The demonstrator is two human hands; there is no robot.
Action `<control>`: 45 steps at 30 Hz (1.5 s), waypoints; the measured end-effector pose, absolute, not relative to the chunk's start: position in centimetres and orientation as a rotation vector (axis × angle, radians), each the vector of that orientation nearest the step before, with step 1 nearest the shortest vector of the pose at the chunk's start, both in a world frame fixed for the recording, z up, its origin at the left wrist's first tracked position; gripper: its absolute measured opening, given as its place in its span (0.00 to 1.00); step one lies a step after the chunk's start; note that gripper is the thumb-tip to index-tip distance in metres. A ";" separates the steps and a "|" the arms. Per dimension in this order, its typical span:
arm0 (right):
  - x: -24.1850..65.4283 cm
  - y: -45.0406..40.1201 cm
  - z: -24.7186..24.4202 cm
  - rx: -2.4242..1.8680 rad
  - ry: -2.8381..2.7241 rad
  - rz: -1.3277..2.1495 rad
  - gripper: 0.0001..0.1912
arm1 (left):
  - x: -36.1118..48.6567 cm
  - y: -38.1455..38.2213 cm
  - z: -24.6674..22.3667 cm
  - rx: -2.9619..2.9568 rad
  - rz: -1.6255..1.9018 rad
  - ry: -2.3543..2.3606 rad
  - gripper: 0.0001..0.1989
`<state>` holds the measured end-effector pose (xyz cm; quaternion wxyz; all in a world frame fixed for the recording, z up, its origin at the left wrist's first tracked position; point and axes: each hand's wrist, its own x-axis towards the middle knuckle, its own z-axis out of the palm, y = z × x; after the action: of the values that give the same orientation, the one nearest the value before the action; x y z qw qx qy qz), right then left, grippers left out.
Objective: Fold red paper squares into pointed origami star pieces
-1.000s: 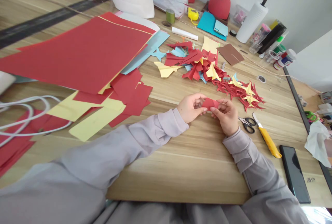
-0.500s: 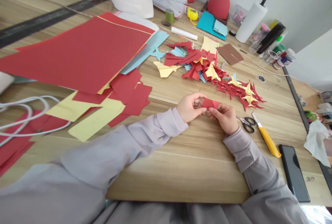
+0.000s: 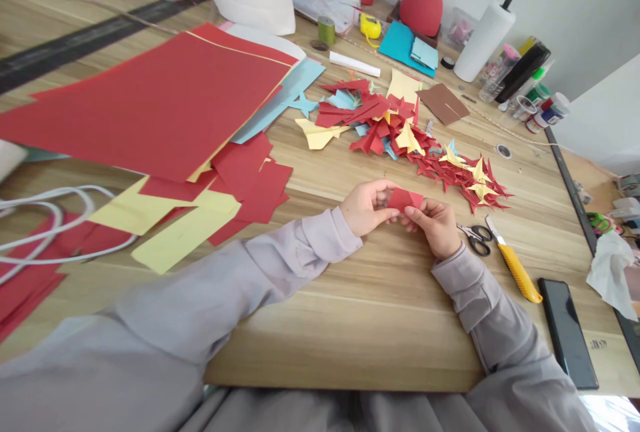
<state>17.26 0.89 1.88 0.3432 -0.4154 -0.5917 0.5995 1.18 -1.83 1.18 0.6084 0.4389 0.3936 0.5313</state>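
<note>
Between my two hands is a small piece of red paper [image 3: 404,199], with a crease or folded corner at its right end. My left hand [image 3: 367,207] pinches its left side between thumb and fingers. On the other side, my right hand [image 3: 434,224] grips the right corner, its thumb pressed on the front. Just beyond them lies a heap of folded paper shapes [image 3: 383,119], mostly red with some yellow and blue. Black-handled scissors [image 3: 479,240] and a yellow utility knife [image 3: 517,269] rest to the right of my right hand.
Large red sheets [image 3: 165,99] cover the left of the table, with yellow strips [image 3: 185,235] and a white cable [image 3: 60,225] nearby. A black phone [image 3: 569,335] lies at the right edge. Bottles [image 3: 484,42], a tape measure [image 3: 371,25] and brown paper [image 3: 444,103] are at the back.
My right thumb has shifted very slightly on the red paper. Otherwise both hands and the things on the table stay in place.
</note>
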 end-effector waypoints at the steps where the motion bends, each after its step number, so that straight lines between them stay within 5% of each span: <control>1: 17.3 0.9 1.9 -1.077 -1.525 1.561 0.15 | 1.2 -1.8 1.2 1.012 1.222 0.900 0.18; 45: 17.0 1.1 1.8 -1.137 -1.321 1.534 0.16 | 0.8 -0.9 0.9 0.942 1.194 0.841 0.19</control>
<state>17.05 1.08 1.81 0.3986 -0.4491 -0.5220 0.6058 0.81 -0.91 0.86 0.6455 0.4141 0.3695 0.5247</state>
